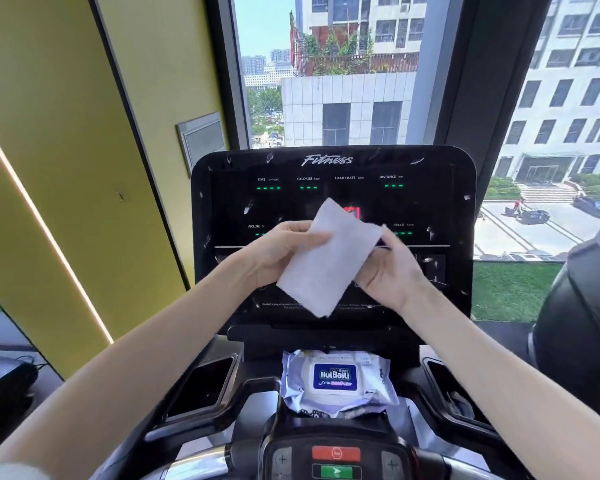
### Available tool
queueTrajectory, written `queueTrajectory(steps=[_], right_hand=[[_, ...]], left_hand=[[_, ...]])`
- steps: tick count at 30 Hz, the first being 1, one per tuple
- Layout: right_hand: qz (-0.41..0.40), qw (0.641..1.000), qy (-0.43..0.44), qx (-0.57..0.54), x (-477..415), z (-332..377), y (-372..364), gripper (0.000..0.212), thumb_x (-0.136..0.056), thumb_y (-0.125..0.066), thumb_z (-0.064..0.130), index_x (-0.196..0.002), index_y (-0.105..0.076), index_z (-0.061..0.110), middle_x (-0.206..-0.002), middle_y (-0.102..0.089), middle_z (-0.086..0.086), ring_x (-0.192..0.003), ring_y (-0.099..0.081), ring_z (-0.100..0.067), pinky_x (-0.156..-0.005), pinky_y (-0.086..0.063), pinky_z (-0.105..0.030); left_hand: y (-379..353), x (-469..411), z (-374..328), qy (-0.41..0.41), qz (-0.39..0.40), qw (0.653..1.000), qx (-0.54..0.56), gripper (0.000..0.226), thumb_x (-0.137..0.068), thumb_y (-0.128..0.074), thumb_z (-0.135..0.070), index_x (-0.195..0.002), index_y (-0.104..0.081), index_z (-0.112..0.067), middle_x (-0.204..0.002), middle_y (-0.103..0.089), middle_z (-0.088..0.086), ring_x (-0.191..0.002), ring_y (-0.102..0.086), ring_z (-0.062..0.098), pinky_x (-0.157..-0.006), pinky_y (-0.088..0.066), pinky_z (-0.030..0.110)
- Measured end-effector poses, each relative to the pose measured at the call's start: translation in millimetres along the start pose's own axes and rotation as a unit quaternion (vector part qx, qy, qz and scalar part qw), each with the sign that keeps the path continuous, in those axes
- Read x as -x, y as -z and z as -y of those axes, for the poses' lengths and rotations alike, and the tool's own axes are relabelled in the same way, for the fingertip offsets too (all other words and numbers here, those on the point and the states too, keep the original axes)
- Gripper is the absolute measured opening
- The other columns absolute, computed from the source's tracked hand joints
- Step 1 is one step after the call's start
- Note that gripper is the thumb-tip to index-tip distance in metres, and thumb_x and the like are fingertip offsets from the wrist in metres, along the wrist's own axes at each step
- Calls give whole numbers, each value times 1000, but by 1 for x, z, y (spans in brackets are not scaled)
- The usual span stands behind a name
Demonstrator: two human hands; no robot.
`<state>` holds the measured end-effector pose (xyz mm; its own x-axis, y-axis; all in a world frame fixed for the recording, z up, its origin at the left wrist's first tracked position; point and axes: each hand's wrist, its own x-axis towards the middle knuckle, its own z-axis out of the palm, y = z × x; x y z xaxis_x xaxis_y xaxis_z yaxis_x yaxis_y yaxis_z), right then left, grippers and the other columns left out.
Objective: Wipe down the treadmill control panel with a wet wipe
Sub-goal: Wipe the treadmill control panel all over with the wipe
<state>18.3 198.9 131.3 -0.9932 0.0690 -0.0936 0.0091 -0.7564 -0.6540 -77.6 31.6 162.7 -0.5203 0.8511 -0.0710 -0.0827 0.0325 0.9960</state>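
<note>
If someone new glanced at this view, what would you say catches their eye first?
Most striking is the white wet wipe, held spread between the left hand and right hand in front of the black control panel, which is flecked with pale smudges. Below it, a wipes pack lies on the console ledge.

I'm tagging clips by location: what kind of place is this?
Probably a gym on an upper floor: a treadmill console marked Fitness, a red stop button below it, and a window overlooking city buildings.

The control panel was glossy black plastic, the wet wipe soft matt white cloth, the wipe pack shiny crinkled film.
</note>
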Motion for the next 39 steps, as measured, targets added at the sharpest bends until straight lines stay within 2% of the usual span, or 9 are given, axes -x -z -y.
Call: queueTrajectory(steps=[4, 7, 11, 17, 23, 26, 28, 31, 39], right_hand=[[18, 996, -69, 53, -2, -21, 8, 79, -91, -25, 64, -115, -57, -3, -98, -67, -19, -83, -67, -30, -69, -56, -38], [14, 984, 1, 175, -3, -13, 6, 47, -96, -43, 36, -124, -54, 1, -107, -63, -16, -87, -66, -26, -68, -53, -42], [46, 970, 80, 226, -5, 0, 5, 22, -87, -54, -1, -107, -62, 6, -96, -69, -8, -78, -67, -19, -62, -56, -33], [91, 943, 63, 314, -9, 6, -4, 29, -84, -48, -11, -76, -72, 4, -90, -71, -11, -70, -65, -19, -52, -53, -27], [88, 932, -3, 353, -26, -7, -23, 43, -85, -29, 7, -88, -70, -5, -96, -69, -17, -83, -62, -25, -74, -53, -40], [30, 874, 54, 482, -35, -26, -41, 34, -91, -50, 29, -87, -71, 3, -86, -66, -9, -79, -58, -18, -74, -49, -34], [14, 827, 115, 550, -43, -42, -53, 17, -79, -69, 22, -92, -68, 12, -79, -63, -3, -74, -58, -14, -69, -46, -29], [17, 820, 109, 561, -58, -57, -69, 31, -72, -76, 12, -102, -67, 16, -80, -67, -7, -81, -65, -18, -79, -51, -30], [-87, 810, 85, 574, -103, -79, -113, 6, -75, -69, 11, -71, -72, 13, -82, -68, -7, -79, -66, -23, -68, -58, -41]], left_hand=[[-1, -8, 9, 23, -136, 990, -43, 20, -86, -64, -14, -104, -65, -5, -97, -70, 10, -82, -68, 21, -66, -54, 31], [1, -2, 9, 7, -131, 990, -57, 23, -86, -62, -5, -108, -64, -10, -94, -69, 6, -80, -67, 17, -61, -53, 27], [2, 11, 2, -76, -70, 994, -44, 33, -83, -56, 11, -108, -67, -7, -101, -67, 10, -91, -65, 23, -79, -56, 34], [3, 25, 5, -48, -131, 989, -51, 31, -85, -47, 14, -76, -70, -5, -87, -66, 12, -83, -63, 22, -62, -53, 26], [17, 48, 12, 13, -243, 970, -3, 21, -91, -45, -3, -96, -64, -9, -100, -67, 12, -90, -64, 25, -79, -56, 38], [25, 61, 24, 0, -296, 952, -79, 23, -86, -64, -8, -108, -61, -14, -91, -62, 8, -85, -66, 21, -74, -56, 33], [28, 67, 28, -26, -318, 939, -126, 27, -78, -70, -1, -102, -64, -10, -75, -55, 3, -68, -61, 13, -63, -52, 24], [45, 72, 22, -43, -340, 926, -155, 14, -80, -68, -3, -92, -68, -10, -70, -60, -2, -65, -59, 10, -61, -50, 25], [108, 72, 9, -131, -270, 931, -207, 13, -81, -70, -12, -92, -72, -17, -83, -66, 8, -73, -56, 10, -62, -45, 18]])
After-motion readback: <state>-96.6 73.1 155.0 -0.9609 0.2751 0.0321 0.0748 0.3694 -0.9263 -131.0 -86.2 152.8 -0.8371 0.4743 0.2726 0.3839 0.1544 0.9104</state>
